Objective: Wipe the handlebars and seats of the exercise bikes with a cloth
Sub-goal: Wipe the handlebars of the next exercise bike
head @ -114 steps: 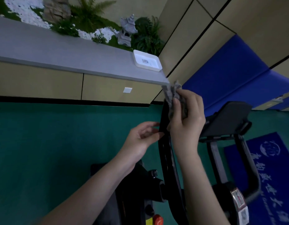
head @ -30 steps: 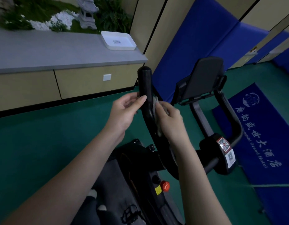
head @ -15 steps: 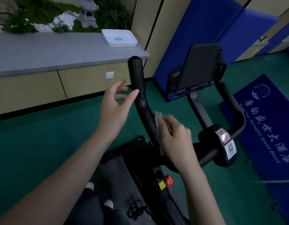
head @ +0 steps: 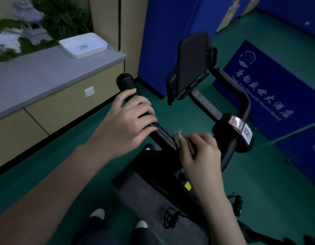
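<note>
**Left bar braced, cloth working the lower bend**

Left hand (head: 128, 119) is wrapped around the left handlebar (head: 125, 82) just below its rounded end, fingers curled over the top. Reads as a brace: it probably steadies the bar while the other hand rubs.

Right hand (head: 200, 151) is closed on the cloth (head: 178, 136), a pale wad pinched between thumb and fingers and pressed against the same bar lower down, near where it bends into the centre clamp (head: 234, 133). Only a corner of the cloth shows; the rest is bunched inside the grip. The hand is motion-blurred, so I judge it mid-stroke.

Judgement: this bar is partly covered. The right handlebar (head: 241, 96) has no hand on it. No seat in view, so I can't tell its state.

Around:
- Tablet holder (head: 190, 66) stands between the two bars, close to the wiping path; easy to knock when crossing over.
- Stickers on the clamp could catch the cloth edge.
- Bike frame (head: 163, 167) and a pedal strap (head: 171, 216) sit below the hands, with shoes (head: 98, 213) beside them.
- Tabletop (head: 38, 73) to the left carries a white tray (head: 83, 45), well apart from the bike.
- Blue mat (head: 269, 89) lies on the floor to the right, not in the way.
</note>
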Demonstrator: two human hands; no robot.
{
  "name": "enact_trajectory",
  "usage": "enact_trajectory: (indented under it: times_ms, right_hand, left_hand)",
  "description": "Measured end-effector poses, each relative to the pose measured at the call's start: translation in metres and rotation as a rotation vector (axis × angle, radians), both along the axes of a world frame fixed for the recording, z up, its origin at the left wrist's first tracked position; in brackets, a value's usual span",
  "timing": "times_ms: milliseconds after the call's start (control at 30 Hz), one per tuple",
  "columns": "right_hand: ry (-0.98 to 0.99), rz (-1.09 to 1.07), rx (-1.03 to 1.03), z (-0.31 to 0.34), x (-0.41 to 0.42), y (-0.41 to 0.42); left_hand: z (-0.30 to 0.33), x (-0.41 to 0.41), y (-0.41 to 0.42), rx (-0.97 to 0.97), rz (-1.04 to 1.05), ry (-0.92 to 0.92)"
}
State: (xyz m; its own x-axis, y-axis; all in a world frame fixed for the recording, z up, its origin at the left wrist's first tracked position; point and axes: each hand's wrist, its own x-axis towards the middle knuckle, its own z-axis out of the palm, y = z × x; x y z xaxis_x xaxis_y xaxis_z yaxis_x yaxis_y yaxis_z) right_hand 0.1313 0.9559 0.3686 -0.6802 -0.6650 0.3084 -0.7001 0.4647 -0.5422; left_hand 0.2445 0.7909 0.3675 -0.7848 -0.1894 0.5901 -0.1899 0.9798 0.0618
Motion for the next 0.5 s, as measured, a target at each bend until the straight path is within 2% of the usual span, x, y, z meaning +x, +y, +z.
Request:
enact_trajectory:
  times_ms: [167,333,500]
  right_hand:
    - [0.114,-0.255,-0.24,-0.012,0.047,-0.032]
    - [0.317,-0.43,-0.332,-0.04,0.067,-0.047]
    - [0.272,-0.867,-0.537,-0.049,0.064,-0.034]
  left_hand:
    - [0.004,0.003,-0.022,-0.003,-0.157,-0.063]
    - [0.004,0.0,-0.032,-0.014,-0.229,-0.054]
    - [0.001,0.0,-0.037,-0.017,-0.273,-0.052]
